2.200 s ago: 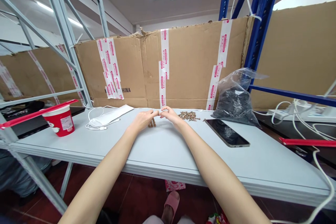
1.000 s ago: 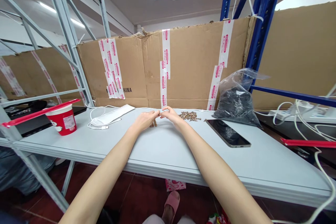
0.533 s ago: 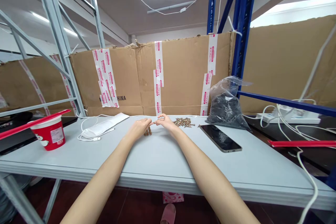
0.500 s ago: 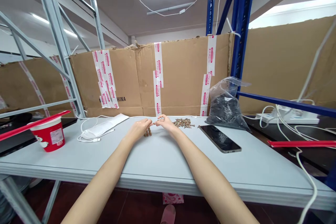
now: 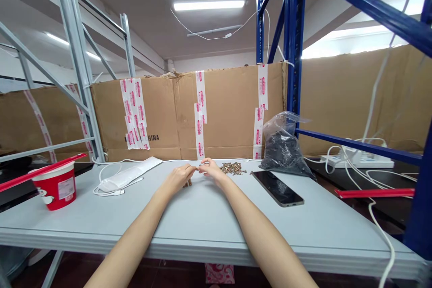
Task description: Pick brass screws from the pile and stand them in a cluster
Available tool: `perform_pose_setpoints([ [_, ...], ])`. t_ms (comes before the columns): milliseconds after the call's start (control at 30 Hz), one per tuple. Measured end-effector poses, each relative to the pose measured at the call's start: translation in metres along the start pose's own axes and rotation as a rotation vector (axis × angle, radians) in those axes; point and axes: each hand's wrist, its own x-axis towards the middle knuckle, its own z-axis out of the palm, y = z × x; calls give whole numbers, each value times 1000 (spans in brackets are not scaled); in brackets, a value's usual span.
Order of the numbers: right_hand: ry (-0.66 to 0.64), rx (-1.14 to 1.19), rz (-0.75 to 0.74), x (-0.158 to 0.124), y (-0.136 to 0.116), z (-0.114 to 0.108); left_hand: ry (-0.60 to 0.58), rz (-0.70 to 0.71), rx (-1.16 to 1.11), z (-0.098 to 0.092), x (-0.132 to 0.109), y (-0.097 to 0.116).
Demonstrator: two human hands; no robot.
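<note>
My left hand (image 5: 180, 178) and my right hand (image 5: 209, 170) meet fingertip to fingertip above the grey table (image 5: 202, 216). Both are closed in a pinch; whatever sits between the fingertips is too small to make out. Below my left fingers stand a few small brass-coloured metal pieces (image 5: 188, 183), partly hidden by that hand. Just right of my right hand lies a loose pile of small brass-coloured metal parts (image 5: 232, 168), which look like screws or similar hardware.
A black phone (image 5: 278, 188) lies right of the pile, before a clear bag of black material (image 5: 285, 148). At left are a white packet (image 5: 130, 175) with a cable and a red cup (image 5: 57, 186). Cardboard (image 5: 229, 112) walls the back; a blue post (image 5: 294, 54) rises at right.
The view has tilted up, so everything sits lower in the picture. My hands stay pinched together at nearly the same spot over the table, and the small upright pieces are more covered.
</note>
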Motion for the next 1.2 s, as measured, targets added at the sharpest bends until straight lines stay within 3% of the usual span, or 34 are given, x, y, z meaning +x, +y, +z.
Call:
perform_pose_setpoints([
  [467, -82, 263, 1, 8, 11, -4, 6, 26, -18, 1, 2, 4],
  [733, -52, 262, 34, 4, 4, -2, 28, -7, -18, -5, 0, 7],
  [933, -75, 297, 22, 3, 4, -1, -20, 25, 54, -6, 0, 8],
  [1200, -92, 327, 31, -5, -6, 2, 44, 59, 62, -4, 0, 7],
])
